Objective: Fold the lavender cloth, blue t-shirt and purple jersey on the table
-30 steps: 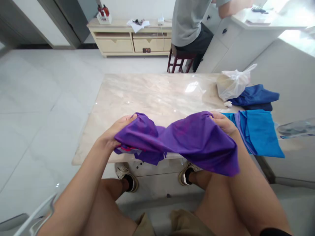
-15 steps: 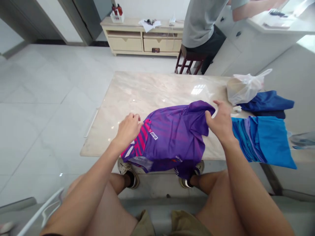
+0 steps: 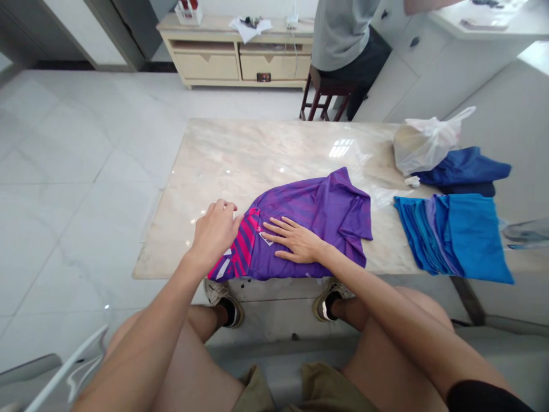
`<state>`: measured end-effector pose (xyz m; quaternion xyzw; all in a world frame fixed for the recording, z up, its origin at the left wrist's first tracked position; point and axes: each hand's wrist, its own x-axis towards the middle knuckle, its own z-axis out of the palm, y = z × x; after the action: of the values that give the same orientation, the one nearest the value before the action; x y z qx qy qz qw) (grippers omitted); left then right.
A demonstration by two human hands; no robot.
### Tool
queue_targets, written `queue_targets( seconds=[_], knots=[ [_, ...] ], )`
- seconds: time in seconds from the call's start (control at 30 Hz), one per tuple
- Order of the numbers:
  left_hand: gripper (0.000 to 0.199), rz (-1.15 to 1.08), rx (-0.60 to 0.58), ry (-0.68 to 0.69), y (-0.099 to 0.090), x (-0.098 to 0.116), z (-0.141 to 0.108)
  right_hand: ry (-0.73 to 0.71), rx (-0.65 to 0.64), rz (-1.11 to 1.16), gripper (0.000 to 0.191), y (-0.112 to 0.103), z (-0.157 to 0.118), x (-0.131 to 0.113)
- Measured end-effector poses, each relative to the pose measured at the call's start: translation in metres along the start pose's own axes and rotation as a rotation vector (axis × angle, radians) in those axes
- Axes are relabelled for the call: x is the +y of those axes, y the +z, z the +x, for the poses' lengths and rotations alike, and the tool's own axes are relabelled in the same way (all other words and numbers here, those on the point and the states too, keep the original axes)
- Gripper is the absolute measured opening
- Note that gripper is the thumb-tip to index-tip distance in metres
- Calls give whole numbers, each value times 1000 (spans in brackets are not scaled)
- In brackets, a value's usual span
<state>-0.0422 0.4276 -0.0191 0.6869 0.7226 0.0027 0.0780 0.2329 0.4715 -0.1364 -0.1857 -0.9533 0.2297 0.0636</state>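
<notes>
A purple jersey point(image 3: 317, 212) with pink stripes on its left part lies across the near edge of the table. My right hand point(image 3: 295, 240) is pressed flat on it with fingers spread, partly covering the white logo. At the striped left end, my left hand point(image 3: 214, 229) is beside the jersey, its fingers loosely bent and the thumb apart. Whether the thumb touches the fabric, I cannot tell. No cloth shows gripped in either hand. The right side of the jersey has creases around the sleeve.
On the right of the marble-patterned table point(image 3: 257, 149) lie a stack of folded blue clothes point(image 3: 463, 234), dark blue garments point(image 3: 472, 166) and a tied white plastic bag point(image 3: 424, 146). A person in grey point(image 3: 343, 34) sits on a stool point(image 3: 328, 86) beyond. A low cabinet point(image 3: 210, 63) stands behind.
My right hand has moved left from the jersey's right end to lie flat on its middle. The jersey's hanging near edge is drawn up, and its right sleeve lies flatter.
</notes>
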Motion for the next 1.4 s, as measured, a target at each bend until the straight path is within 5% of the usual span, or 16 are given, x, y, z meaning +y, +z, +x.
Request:
queue_targets(
  seconds=[0.23,0.4,0.53,0.6,0.7,0.77,0.87,0.93,1.0,1.07,1.2,1.4],
  knots=[
    [34,-175,215,15,-21,0,-3,287,67,-137,70,-16,31,32],
    [33,-240,242,34,-22,-13,-21,879,292,-179,73,-27,41,44],
    [36,-231,204,76,-18,-32,-32,1312,611,-164,77,-12,37,12],
    [37,-224,187,95,-18,-41,-35,1456,578,-202,79,4,37,-16],
    [40,-223,202,77,-20,-56,-38,1562,330,-222,79,30,40,-64],
    [42,-212,227,51,-20,-64,-41,1509,213,-170,80,44,40,-90],
    [42,-163,138,82,-14,-64,-53,1141,331,-157,79,51,28,-108],
    [39,-123,-14,133,-6,-50,-68,769,372,-158,74,42,16,-103],
    [35,-102,-125,182,2,-28,-85,439,232,-142,67,28,8,-86],
    [36,-105,-117,251,10,-2,-100,268,64,-143,63,16,8,-66],
    [36,-139,-122,344,12,31,-110,338,59,-205,67,12,27,-32],
    [33,-125,-175,228,-16,29,-81,534,159,-243,71,7,72,17]
  ],
)
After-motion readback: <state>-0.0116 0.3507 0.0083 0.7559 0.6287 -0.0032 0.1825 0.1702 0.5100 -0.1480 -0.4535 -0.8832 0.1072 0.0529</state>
